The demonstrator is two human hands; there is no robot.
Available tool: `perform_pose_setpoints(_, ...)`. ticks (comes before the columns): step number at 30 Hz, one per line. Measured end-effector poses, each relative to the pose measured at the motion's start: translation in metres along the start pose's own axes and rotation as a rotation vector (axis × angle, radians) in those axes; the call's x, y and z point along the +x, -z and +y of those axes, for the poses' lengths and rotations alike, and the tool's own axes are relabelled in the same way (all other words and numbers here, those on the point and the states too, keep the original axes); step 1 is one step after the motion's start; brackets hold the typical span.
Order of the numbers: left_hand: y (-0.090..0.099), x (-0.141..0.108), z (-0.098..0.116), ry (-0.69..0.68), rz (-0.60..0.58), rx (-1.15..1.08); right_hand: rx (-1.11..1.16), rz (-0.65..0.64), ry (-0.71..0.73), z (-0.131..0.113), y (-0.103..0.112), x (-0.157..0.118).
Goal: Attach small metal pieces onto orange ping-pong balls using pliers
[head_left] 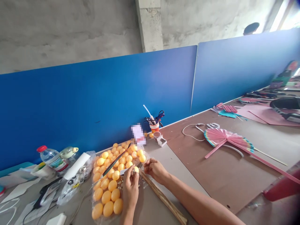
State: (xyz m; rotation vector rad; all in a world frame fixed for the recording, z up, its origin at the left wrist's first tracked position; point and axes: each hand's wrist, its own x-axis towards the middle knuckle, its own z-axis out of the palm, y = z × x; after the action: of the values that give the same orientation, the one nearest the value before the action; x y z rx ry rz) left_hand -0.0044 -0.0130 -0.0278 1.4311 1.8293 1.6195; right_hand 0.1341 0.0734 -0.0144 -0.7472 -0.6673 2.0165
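Observation:
My left hand (131,183) is closed, its fingertips pinching a pale orange plastic ball (136,169). Close by on the right, my right hand (156,170) has its fingers curled together, and whatever they may hold is too small to make out. Beneath and left of my hands, a clear plastic bag (95,221) contains rows of orange balls (108,208). A dark strap-like strip (113,164) lies across those balls. Small shiny metallic pieces are partly visible beside my left hand. A wooden stick (161,197) runs diagonally below my right forearm.
Left stand a red-capped bottle (52,158), a lidded jar (69,152) and plastic wrappings. At the blue partition (98,103) is a cup of tools (154,126) with a small open box (161,141) before it. A pink folded-paper fan (226,137) lies right.

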Motion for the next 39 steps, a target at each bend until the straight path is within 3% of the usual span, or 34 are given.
perform_pose_setpoints(6, -0.001, 0.0, 0.005, -0.048, 0.001, 0.063, -0.068, -0.056, -0.045, 0.0, 0.0, -0.002)
perform_pose_setpoints(19, 0.0, 0.0, 0.002, -0.085, -0.017, 0.08, -0.184, -0.188, 0.023, -0.007, -0.006, -0.011)
perform_pose_setpoints(34, -0.003, -0.002, 0.009, -0.148, -0.014, 0.114, -0.142, -0.238, 0.061, -0.009, -0.007, -0.015)
perform_pose_setpoints(39, -0.004, -0.003, 0.009, -0.19, -0.015, 0.128, -0.161, -0.298, 0.01, -0.007, -0.008, -0.016)
